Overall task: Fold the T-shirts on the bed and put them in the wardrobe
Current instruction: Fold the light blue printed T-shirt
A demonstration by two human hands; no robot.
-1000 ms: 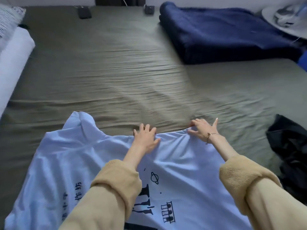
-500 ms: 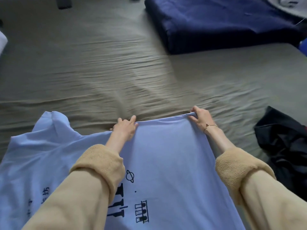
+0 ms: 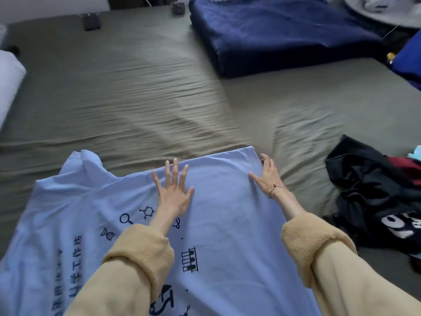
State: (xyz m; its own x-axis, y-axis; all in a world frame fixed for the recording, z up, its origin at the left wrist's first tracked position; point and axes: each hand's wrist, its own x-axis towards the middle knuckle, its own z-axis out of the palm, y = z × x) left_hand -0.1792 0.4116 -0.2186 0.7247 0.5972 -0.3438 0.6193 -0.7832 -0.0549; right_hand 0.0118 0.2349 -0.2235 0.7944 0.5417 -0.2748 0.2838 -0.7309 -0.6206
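A light blue T-shirt (image 3: 227, 213) with dark printed symbols and characters lies spread on the olive-green bed (image 3: 136, 99), one sleeve sticking up at the left. My left hand (image 3: 174, 192) lies flat on the shirt near its far edge, fingers straight and spread. My right hand (image 3: 266, 176) rests at the shirt's far right corner, thumb on the cloth and fingers over the edge. A heap of dark T-shirts (image 3: 376, 190) with white lettering lies crumpled on the bed to the right.
A folded navy blanket (image 3: 273, 35) lies at the far right of the bed. A white pillow (image 3: 9, 87) sits at the left edge. Two small black objects (image 3: 91, 21) lie at the head of the bed. Blue fabric (image 3: 407, 58) shows at the right edge.
Both hands let go of the shirt's far edge. The left hand flattened onto the cloth with spread fingers, the right opened at the corner. The shirt now lies flatter and further up the bed.
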